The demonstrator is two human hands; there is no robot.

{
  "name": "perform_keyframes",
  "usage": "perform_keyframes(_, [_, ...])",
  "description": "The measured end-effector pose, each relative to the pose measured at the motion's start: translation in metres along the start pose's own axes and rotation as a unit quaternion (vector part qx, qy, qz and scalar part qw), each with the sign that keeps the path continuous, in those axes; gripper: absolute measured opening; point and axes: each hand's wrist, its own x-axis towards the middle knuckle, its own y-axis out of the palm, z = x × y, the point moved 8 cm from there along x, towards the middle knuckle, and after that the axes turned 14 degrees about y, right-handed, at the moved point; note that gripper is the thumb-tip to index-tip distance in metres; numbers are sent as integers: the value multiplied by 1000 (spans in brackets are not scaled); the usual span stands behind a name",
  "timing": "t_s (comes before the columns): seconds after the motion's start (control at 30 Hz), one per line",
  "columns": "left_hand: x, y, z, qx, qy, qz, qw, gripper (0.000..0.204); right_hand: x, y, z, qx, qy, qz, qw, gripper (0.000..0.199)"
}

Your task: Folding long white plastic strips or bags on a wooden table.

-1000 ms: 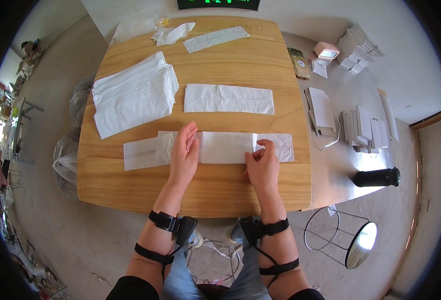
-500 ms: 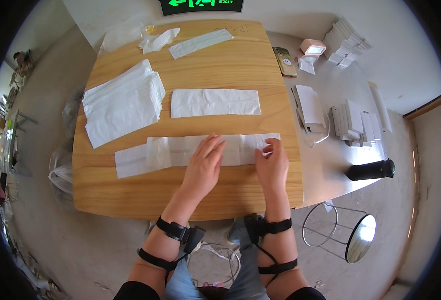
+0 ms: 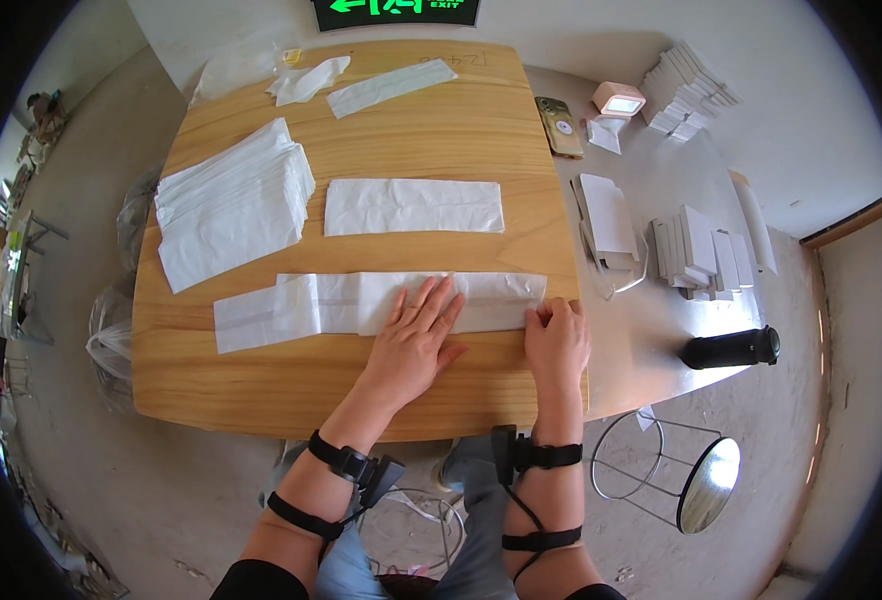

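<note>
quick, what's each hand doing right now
Left hand: open, flat, palm down on the long white strip.
Right hand: fingers curled, pressing the strip's right end near the table edge; a true grip cannot be told.

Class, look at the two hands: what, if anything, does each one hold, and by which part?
Neither grips anything. The left hand presses flat on the long white paper strip right of its middle; the right hand pins its right end.

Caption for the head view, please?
Left hand flat and right hand pinning a long white paper strip on a wooden table.
</note>
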Motion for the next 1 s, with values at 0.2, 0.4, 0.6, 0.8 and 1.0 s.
perform_keyframes(0.2, [1, -3, -3, 21, 1, -5, 1000, 58, -2, -5, 5, 223, 45, 74, 971, 15])
perform_keyframes(0.4, [-1, 3, -2, 42, -2, 47, 998, 59, -15, -6, 20, 407, -18, 72, 910, 33])
perform_keyframes(0.6, [3, -3, -1, 18, -11, 25, 999, 53, -39, -3, 45, 510, -96, 57, 853, 43])
perform_keyframes(0.8, [-31, -16, 65, -582, -270, -264, 721, 43, -83, 1, 96, 408, -183, 58, 893, 41])
perform_keyframes(1.0, [-46, -20, 82, -670, -303, -281, 617, 60, -109, 22, 126, 367, -265, 150, 879, 34])
